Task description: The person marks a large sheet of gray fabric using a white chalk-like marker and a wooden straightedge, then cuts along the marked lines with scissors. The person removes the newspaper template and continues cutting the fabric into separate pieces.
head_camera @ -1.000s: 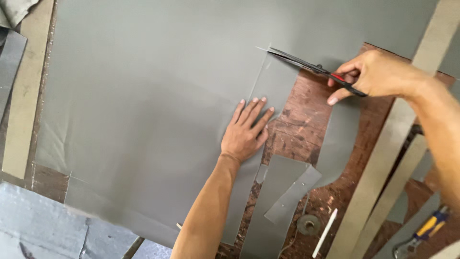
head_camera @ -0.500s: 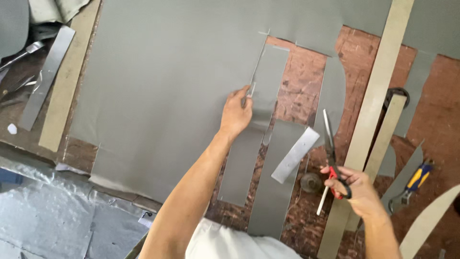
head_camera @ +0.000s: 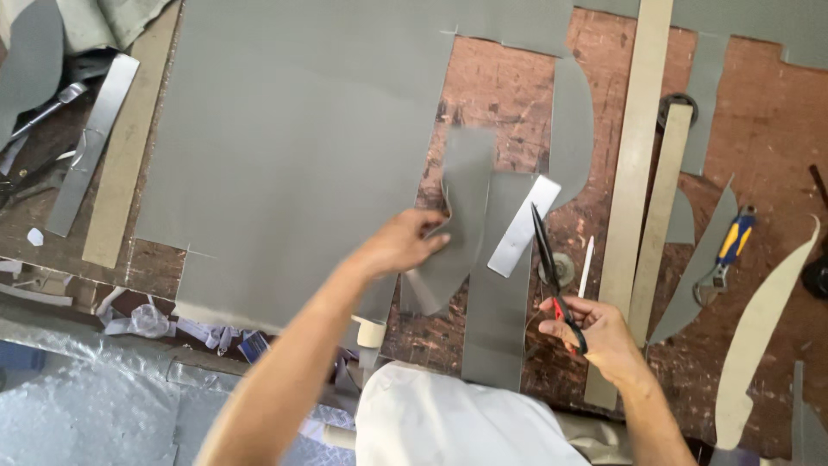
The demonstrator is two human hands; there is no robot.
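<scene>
The left hand [head_camera: 398, 248] pinches the left edge of a cut grey fabric strip [head_camera: 461, 216], fingers closed on it and lifting that edge so the strip buckles just beyond the fingertips. The strip runs up and away from the hand, its upper end over the bare brown worktable [head_camera: 509, 95] and its lower, pointed end hanging just below the hand. To the left of this hand spreads the large grey fabric sheet [head_camera: 293, 147], whose right edge lies next to the strip.

The right hand [head_camera: 595, 332] grips a pair of scissors [head_camera: 550, 267] by their red and black handles, fingers curled through the loops. The blades look closed, pointing up and slightly left, away from the hand. Their tip lies beside a small flat metal plate [head_camera: 522, 226] that rests on a second, longer grey strip [head_camera: 498, 302], which sits between the 2 hands.

Just right of the scissors are a round metal disc [head_camera: 562, 269] and a thin white marking stick [head_camera: 586, 267]. Farther right, 2 long tan wooden slats [head_camera: 636, 173] run nearly upright across the table; the right hand rests against the lower end of the longer 1. Beyond them lie a blue and yellow handled tool [head_camera: 731, 246] and a curved cream pattern piece [head_camera: 759, 336]. At the far left, well apart from both hands, are a metal ruler [head_camera: 93, 142] and another tan slat [head_camera: 129, 142].
</scene>
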